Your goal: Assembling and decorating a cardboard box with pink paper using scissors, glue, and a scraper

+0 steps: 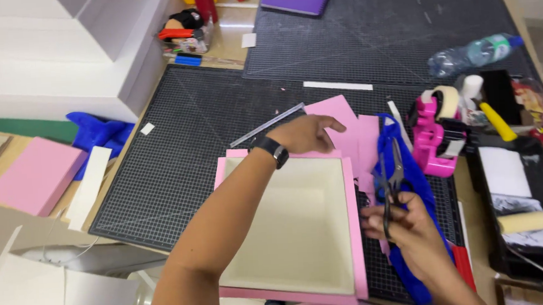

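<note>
Left hand (305, 133) of mine, a black watch (274, 151) on its wrist, rests fingers-down and loosely spread on the far rim of a shallow square cream box (295, 226), pressing where the box meets pink paper (345, 129). It grips nothing; it only bears down. That box has smooth matt walls and a flat floor, and it sits on a pink sheet whose edges show as a border round it. Just beyond my fingers a thin metal ruler (267, 125) lies slanted on the black gridded cutting mat (178, 171), and more pink offcuts overlap to the right of it. Further right, my right hand (401, 223) is closed round the handles of dark scissors (391, 186), blades pointing away from me, held above a crumpled strip of glossy blue material (410, 163). The scissors stand just beside the box's right edge, apart from it. Beyond the blue strip stands a bright pink tape dispenser (434, 137), rounded and plastic, and a black tray (519, 200) with a foam roller.
</note>
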